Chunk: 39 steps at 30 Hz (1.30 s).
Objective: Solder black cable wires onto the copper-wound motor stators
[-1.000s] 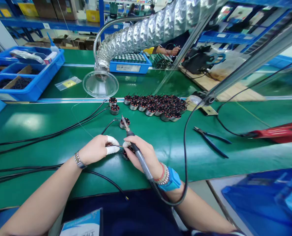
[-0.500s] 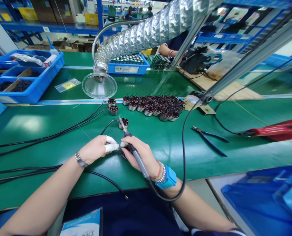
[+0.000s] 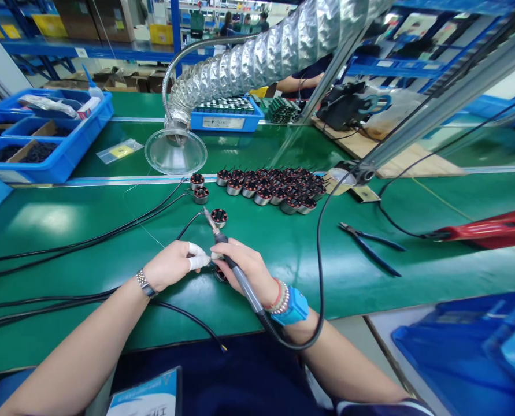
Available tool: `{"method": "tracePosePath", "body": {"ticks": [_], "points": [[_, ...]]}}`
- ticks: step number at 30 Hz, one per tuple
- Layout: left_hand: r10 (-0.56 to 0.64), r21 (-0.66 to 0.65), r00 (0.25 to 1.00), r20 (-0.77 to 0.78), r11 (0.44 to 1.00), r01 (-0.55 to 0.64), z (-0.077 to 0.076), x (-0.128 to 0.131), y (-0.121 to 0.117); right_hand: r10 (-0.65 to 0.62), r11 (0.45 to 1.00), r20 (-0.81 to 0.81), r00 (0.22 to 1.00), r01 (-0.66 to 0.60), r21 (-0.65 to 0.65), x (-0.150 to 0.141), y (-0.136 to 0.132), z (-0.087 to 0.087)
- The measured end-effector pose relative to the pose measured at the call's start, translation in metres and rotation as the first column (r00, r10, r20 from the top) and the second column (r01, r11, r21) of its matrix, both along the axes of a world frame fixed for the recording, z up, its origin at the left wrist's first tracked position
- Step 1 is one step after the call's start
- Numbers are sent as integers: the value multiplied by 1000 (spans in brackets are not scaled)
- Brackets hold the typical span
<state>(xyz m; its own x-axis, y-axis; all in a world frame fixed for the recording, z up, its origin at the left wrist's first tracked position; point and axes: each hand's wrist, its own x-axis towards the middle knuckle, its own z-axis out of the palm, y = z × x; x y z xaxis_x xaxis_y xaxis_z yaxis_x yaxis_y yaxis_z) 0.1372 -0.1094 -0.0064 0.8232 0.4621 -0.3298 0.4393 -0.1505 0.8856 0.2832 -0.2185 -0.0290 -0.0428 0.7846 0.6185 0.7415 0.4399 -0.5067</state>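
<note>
My right hand [image 3: 251, 267] is closed round a soldering iron [image 3: 245, 286], whose tip points away from me. Just left of a motor stator [image 3: 219, 217], that tip is close to the end of a black cable [image 3: 190, 224]; I cannot tell whether they touch. White covers wrap the thumb and a finger of my left hand [image 3: 173, 267], which is closed in a pinch. The fingertips of both hands meet, and whatever lies between them is too small to make out. Partly hidden under my right fingers is another stator [image 3: 219, 274].
Many stators [image 3: 278, 188] stand clustered beyond my hands; two wired ones [image 3: 200, 195] sit left of them. A fume funnel [image 3: 176, 151] hangs above. Pliers [image 3: 370, 245] and a red tool [image 3: 491, 227] lie right, black cables [image 3: 66, 300] left. A co-worker's arm [image 3: 300, 82] shows behind.
The soldering iron's tip has shifted left, from in front of the stator to beside it. My left hand has moved slightly right and down. The co-worker's arm has shifted too.
</note>
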Motion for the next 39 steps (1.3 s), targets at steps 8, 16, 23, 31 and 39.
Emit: {"method": "tracePosePath", "body": {"ticks": [8, 16, 23, 31, 39], "points": [[93, -150, 996, 11, 984, -91, -1, 4, -3, -176, 980, -376, 910, 127, -152, -11, -2, -13], [149, -231, 988, -23, 961, -151, -6, 5, 3, -103, 992, -201, 974, 86, -91, -6, -16, -7], [149, -329, 989, -22, 933, -148, 2, 4, -2, -214, 973, -162, 963, 197, -119, -8, -10, -6], [94, -156, 995, 12, 983, -91, 2, 3, -5, -277, 920, -474, 836, 89, -381, -11, -5, -2], [31, 49, 999, -34, 998, -30, 6, 2, -6, -259, 949, -364, 895, 165, -268, 3, -25, 19]]}}
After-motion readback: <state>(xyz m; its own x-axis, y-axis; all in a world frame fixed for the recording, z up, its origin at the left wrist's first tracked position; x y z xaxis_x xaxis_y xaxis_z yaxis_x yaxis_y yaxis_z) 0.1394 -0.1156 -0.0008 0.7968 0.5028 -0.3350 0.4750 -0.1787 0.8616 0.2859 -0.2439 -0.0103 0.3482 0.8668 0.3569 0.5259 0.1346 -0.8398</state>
